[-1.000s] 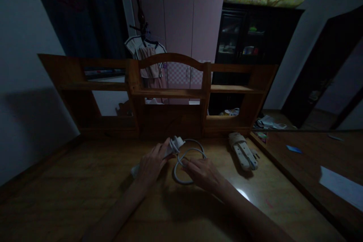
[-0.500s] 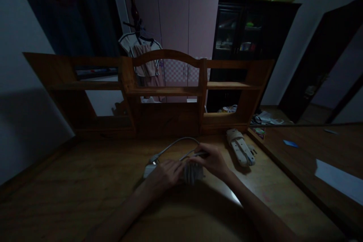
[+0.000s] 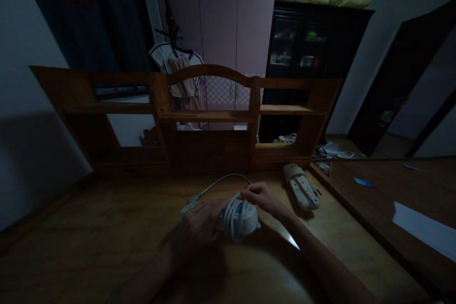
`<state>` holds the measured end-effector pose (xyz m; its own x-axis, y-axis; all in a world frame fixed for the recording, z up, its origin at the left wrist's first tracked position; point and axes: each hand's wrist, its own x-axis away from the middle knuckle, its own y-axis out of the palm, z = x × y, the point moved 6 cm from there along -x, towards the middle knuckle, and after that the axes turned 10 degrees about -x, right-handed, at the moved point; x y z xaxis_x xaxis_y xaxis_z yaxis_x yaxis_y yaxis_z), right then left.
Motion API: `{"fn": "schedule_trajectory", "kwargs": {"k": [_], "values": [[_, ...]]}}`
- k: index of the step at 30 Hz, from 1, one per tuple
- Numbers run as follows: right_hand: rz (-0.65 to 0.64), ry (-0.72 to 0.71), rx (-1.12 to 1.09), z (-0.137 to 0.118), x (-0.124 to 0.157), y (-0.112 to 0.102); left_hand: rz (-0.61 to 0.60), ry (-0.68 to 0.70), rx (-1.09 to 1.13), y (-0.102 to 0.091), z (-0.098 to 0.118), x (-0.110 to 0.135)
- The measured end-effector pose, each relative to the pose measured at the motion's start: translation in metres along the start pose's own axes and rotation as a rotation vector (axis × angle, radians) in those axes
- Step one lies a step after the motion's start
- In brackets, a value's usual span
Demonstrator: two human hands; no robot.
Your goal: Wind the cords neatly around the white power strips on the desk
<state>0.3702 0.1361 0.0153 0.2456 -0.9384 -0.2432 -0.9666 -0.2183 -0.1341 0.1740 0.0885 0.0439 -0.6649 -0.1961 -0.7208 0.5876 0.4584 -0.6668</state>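
Observation:
A white power strip is held just over the wooden desk, with its pale cord looped several times around the right end. My left hand wraps over the strip's middle and grips it. At the top of the loops, my right hand pinches the cord between thumb and fingers. A free stretch of cord arcs behind both hands to a plug by the strip's left end. Further right lies a second power strip, its cord wound around its far end.
A wooden shelf unit stands along the desk's back edge. On the lower brown surface at right lie a white paper sheet and a blue card. A raised edge divides the two surfaces.
The strip's right end has turned into clearer view, showing the cord loops. My right hand has drawn the cord to the top of the coil; my left hand has shifted slightly left and down.

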Motion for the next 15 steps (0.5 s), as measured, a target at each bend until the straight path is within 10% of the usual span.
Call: {"fn": "schedule_trajectory", "kwargs": {"k": [9,15], "values": [[0.022,-0.128,0.213,-0.001,0.004,0.019,0.033,-0.100,0.079,0.005,-0.016,0.009],[0.151,-0.295,0.439,-0.013,0.007,0.024,0.258,-0.745,0.094,0.000,-0.066,0.013]]}}
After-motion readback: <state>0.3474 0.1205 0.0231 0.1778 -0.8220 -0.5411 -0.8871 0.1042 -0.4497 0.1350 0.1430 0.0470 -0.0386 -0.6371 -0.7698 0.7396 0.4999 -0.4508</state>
